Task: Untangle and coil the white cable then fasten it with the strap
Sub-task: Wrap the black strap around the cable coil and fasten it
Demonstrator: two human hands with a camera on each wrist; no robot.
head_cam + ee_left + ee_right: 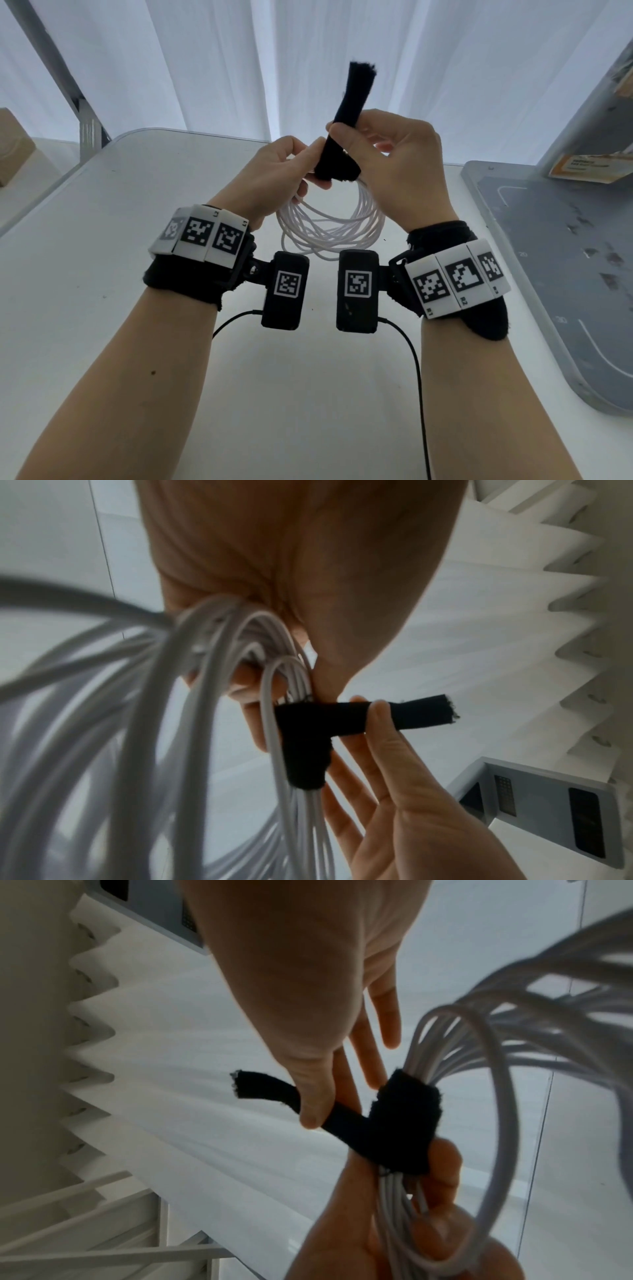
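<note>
The white cable (329,226) is wound into a coil of several loops that hangs above the table. My left hand (305,164) grips the gathered top of the coil (240,642). A black strap (352,102) is wrapped around that bundle (404,1123) just beside my left fingers. Its free tail sticks up and away from me. My right hand (346,133) pinches the tail (394,718) between thumb (315,1104) and forefinger, close to the wrap. The other right fingers are stretched out behind the bundle.
A white table (137,257) lies below the hands. A grey tray (548,257) with white markings lies at the right edge. A cardboard box (13,147) and a metal frame leg (68,85) are at the far left. White curtains hang behind.
</note>
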